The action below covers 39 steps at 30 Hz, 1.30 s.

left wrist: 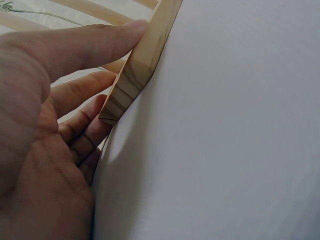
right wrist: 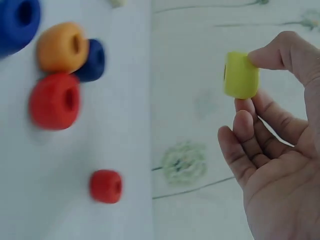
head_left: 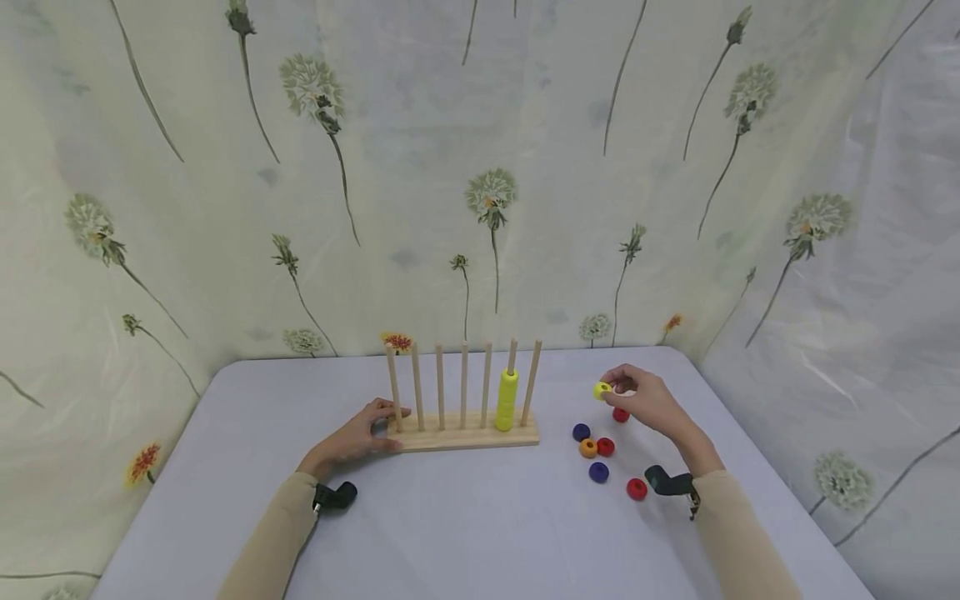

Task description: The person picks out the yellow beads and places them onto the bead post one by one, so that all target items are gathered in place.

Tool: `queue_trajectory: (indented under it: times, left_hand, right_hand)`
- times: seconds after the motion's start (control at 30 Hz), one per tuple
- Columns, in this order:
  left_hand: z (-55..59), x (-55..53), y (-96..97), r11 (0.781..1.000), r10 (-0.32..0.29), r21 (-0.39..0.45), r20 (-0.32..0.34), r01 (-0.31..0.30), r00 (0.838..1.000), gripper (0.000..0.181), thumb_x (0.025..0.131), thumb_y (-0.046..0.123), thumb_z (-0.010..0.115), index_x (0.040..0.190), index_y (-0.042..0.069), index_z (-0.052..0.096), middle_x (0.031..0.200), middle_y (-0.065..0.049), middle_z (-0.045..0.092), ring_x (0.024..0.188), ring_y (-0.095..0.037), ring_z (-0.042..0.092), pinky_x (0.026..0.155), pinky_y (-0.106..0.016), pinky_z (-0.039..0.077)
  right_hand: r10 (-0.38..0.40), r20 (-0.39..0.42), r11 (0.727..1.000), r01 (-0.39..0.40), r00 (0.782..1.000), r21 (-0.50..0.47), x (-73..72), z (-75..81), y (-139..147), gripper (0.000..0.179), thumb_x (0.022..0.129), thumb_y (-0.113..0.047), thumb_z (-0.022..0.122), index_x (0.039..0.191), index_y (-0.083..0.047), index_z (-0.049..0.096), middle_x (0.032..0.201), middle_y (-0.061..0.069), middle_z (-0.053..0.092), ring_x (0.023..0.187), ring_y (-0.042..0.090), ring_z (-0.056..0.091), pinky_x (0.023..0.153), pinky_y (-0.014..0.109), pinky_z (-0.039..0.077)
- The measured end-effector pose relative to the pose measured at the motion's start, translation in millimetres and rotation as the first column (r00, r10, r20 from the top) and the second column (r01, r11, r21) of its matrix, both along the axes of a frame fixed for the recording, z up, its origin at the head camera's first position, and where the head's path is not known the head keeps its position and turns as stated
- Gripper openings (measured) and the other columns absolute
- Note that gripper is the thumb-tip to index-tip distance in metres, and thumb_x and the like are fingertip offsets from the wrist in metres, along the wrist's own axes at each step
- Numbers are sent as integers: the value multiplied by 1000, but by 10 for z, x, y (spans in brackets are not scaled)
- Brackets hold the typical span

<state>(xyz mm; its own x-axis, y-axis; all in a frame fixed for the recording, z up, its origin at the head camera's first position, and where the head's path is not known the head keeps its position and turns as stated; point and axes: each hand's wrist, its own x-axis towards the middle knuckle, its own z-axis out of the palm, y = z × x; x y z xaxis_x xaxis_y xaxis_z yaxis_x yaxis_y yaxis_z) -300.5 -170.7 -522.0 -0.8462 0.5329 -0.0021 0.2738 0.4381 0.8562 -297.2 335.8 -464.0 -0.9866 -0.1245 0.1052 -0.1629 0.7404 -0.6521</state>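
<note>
A wooden peg stand (head_left: 465, 440) with several upright pegs rests on the table. Yellow beads (head_left: 507, 400) are stacked on its second peg from the right. My left hand (head_left: 367, 435) grips the stand's left end. Its thumb lies along the edge of the wooden base (left wrist: 142, 62) in the left wrist view, with the other fingers at the end and far side. Raised to the right of the stand, my right hand (head_left: 637, 400) pinches one yellow bead (right wrist: 241, 75) between thumb and fingertips.
Loose beads lie on the table below my right hand: red beads (head_left: 637, 489), blue beads (head_left: 598, 472) and an orange bead (head_left: 588, 448). A flower-patterned curtain (head_left: 420, 167) surrounds the white table (head_left: 450, 525) at the back and sides.
</note>
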Motion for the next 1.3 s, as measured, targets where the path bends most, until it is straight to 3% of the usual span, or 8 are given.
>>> queue_trajectory:
  times: [0.2, 0.33, 0.47, 0.63, 0.8, 0.9, 1.1, 1.3]
  left_hand:
    - [-77, -42, -12, 1000, 19, 4, 9, -19, 1000, 56, 81, 15, 78, 132, 6, 57, 128, -13, 45, 123, -32, 39, 106, -57, 27]
    - [-11, -1, -16, 1000, 9, 12, 2, -9, 1000, 55, 82, 13, 77, 132, 4, 57, 128, -14, 45, 123, -33, 39, 105, -57, 27]
    - [19, 23, -14, 1000, 7, 28, 4, -7, 1000, 55, 82, 12, 76, 133, 4, 56, 131, -15, 45, 127, -35, 37, 107, -59, 25]
    - [-45, -18, -14, 1000, -1, 22, 8, 1, 1000, 56, 83, 14, 75, 134, 4, 55, 134, -15, 43, 132, -37, 33, 110, -62, 21]
    - [-262, -135, -36, 1000, 22, 9, -4, -22, 1000, 57, 83, 15, 76, 135, 6, 54, 136, -15, 41, 137, -40, 28, 111, -64, 17]
    - [-333, -178, -54, 999, 31, 9, -4, -31, 1000, 58, 82, 18, 77, 135, 10, 56, 136, -13, 41, 136, -37, 30, 111, -63, 18]
    - [-345, -198, -69, 1000, 27, 4, 3, -27, 1000, 58, 80, 25, 79, 133, 16, 58, 134, -8, 43, 134, -32, 33, 110, -61, 21]
    - [-331, -198, -62, 1000, 31, 3, 15, -31, 999, 58, 79, 29, 79, 132, 17, 58, 133, -8, 44, 133, -31, 33, 111, -61, 20]
  right_hand:
    - [38, -68, 999, -38, 997, 2, -29, 379, -179, 32, 88, -26, 70, 113, -9, 59, 106, 9, 61, 102, 26, 55, 85, 29, 49]
    - [83, -118, 996, -85, 990, -7, -65, 601, -332, 32, 88, -25, 71, 113, -9, 59, 108, 7, 61, 102, 24, 55, 84, 27, 48]
    - [117, -154, 993, -120, 981, -14, -98, 778, -500, 31, 88, -27, 70, 112, -11, 59, 106, 6, 61, 100, 23, 55, 84, 33, 48]
    - [167, -177, 983, -176, 970, -40, -123, 956, -685, 28, 89, -25, 69, 111, -12, 60, 106, 5, 61, 99, 22, 55, 87, 40, 46]
    - [213, -200, 972, -228, 956, -55, -152, 1081, -868, 26, 89, -27, 70, 110, -13, 61, 106, 4, 61, 99, 20, 53, 90, 42, 45]
    - [251, -219, 963, -267, 943, -46, -174, 1132, -979, 26, 88, -27, 70, 109, -14, 62, 106, 3, 62, 99, 20, 53, 92, 43, 45]
    - [314, -251, 946, -324, 916, 2, -200, 1186, -1167, 23, 87, -24, 70, 106, -13, 63, 105, 1, 62, 98, 21, 54, 91, 41, 46]
    - [341, -241, 939, -342, 909, 40, -223, 1196, -1269, 24, 86, -21, 71, 107, -11, 63, 104, 2, 64, 97, 23, 56, 88, 38, 47]
